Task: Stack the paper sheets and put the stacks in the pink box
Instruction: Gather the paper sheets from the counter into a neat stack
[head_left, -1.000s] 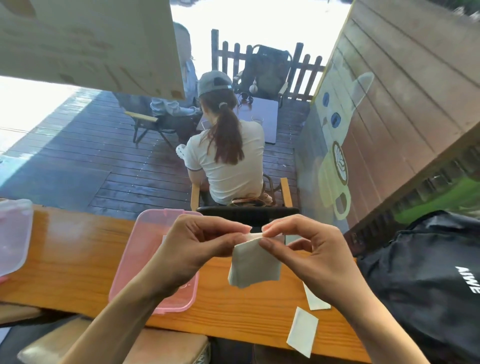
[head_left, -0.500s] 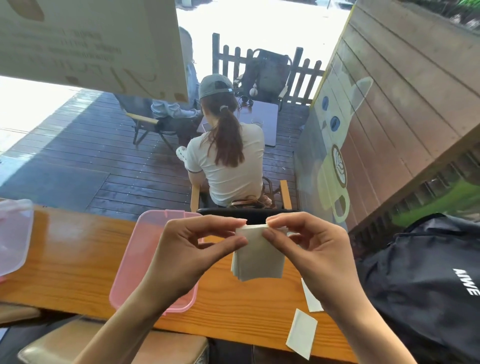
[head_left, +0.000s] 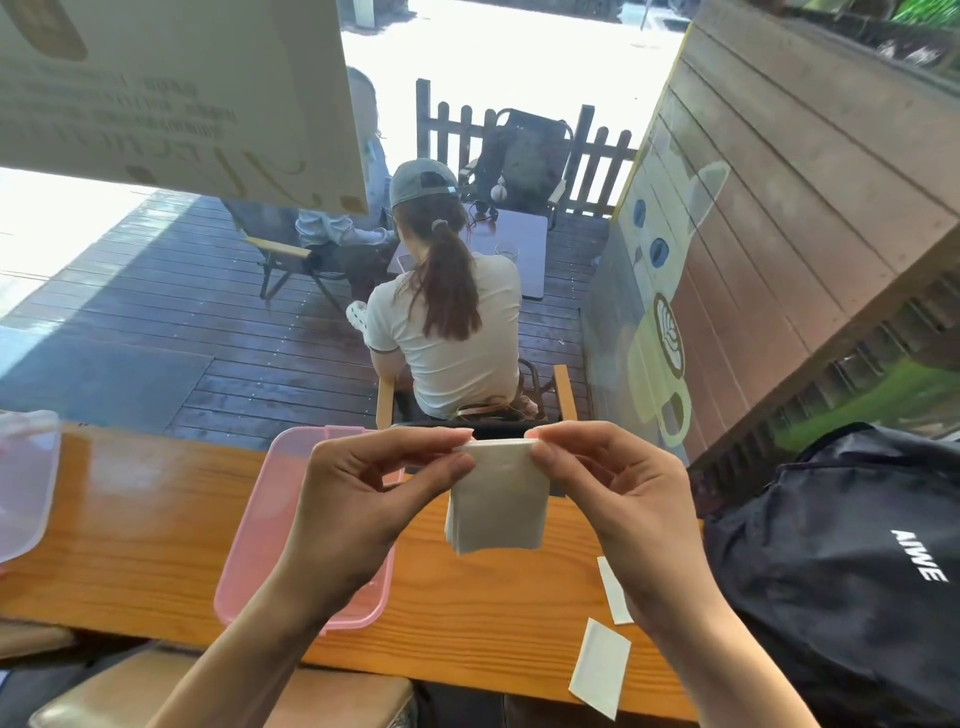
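A small stack of white paper sheets (head_left: 498, 499) hangs upright above the wooden counter (head_left: 145, 525). My left hand (head_left: 358, 499) pinches its top left corner and my right hand (head_left: 618, 499) pinches its top right corner. The pink box (head_left: 260, 551) lies open on the counter just left of the stack, partly hidden by my left hand and forearm. Two loose white sheets lie on the counter at the right: one (head_left: 600, 667) near the front edge, another (head_left: 613, 592) partly hidden under my right wrist.
A clear plastic lid (head_left: 23, 483) rests at the counter's left end. A black backpack (head_left: 841, 571) fills the right side. Beyond the counter a person sits on a chair (head_left: 563, 389) with their back to me. A padded stool (head_left: 171, 691) is below the counter.
Both hands lifted the stack slightly and squared it, so it hangs straighter than a second ago. The loose sheets and the box have not moved.
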